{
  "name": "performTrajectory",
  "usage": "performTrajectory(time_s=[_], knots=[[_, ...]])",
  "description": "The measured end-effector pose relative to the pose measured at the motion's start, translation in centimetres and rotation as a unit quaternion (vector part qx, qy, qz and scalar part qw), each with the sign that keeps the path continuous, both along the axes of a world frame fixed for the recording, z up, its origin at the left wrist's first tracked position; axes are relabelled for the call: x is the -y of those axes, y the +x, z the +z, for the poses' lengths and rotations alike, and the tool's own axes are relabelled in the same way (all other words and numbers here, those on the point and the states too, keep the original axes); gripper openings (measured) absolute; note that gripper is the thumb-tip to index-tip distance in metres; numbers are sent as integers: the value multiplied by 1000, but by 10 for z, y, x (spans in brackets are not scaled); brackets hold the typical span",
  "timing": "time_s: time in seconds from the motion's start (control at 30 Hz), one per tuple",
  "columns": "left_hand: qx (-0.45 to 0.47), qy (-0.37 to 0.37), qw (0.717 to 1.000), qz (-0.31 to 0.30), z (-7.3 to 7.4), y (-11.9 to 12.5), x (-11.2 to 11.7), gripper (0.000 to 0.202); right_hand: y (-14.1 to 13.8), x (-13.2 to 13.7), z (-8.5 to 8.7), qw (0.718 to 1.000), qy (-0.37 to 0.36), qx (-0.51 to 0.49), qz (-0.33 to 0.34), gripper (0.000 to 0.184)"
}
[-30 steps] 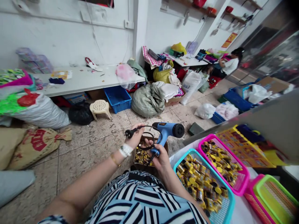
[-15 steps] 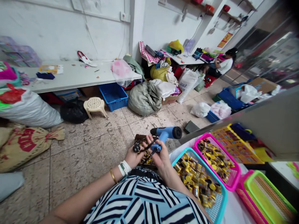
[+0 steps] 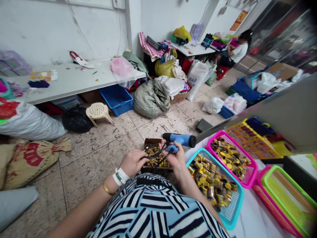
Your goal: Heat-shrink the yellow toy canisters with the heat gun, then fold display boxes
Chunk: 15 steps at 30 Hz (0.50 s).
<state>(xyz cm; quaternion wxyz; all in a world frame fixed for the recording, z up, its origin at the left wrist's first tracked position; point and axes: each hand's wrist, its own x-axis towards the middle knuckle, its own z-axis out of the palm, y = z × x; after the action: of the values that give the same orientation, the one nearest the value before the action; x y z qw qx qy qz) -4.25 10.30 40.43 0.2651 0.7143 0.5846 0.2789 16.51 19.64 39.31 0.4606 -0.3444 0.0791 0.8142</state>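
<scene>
My right hand (image 3: 176, 158) is closed round the handle of a blue heat gun (image 3: 180, 139), whose black nozzle points right. Its black cord (image 3: 158, 154) runs from the handle to my left hand (image 3: 133, 162), whose fingers are curled on it. Both hands hover over a brown cardboard box (image 3: 155, 155) of small yellow and black items on the floor in front of my lap. A teal basket (image 3: 215, 188) full of the same small items lies just right of my right forearm.
A pink basket (image 3: 231, 158) of items, then a green basket (image 3: 288, 201) nested in a pink one, sit to the right. A long white table (image 3: 69, 79), beige stool (image 3: 97, 112), blue crate (image 3: 116, 98) and sacks (image 3: 151, 98) ring the tiled floor. A seated person (image 3: 237, 49) works far back.
My left hand dropped from beside the heat gun down to the box, taking the cord and plug with it. The heat gun sank lower and tilted flatter. The camera tipped downward.
</scene>
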Motion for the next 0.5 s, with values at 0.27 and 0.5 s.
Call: performTrajectory(time_s=[0.27,0.5], knots=[[-263,65,961,62,7,-30,24,30,2,11,-22,997,-62,-37,-33,9],[31,-40,993,-109,20,15,0,29,-15,7,-31,1000,-25,-1,6,8]])
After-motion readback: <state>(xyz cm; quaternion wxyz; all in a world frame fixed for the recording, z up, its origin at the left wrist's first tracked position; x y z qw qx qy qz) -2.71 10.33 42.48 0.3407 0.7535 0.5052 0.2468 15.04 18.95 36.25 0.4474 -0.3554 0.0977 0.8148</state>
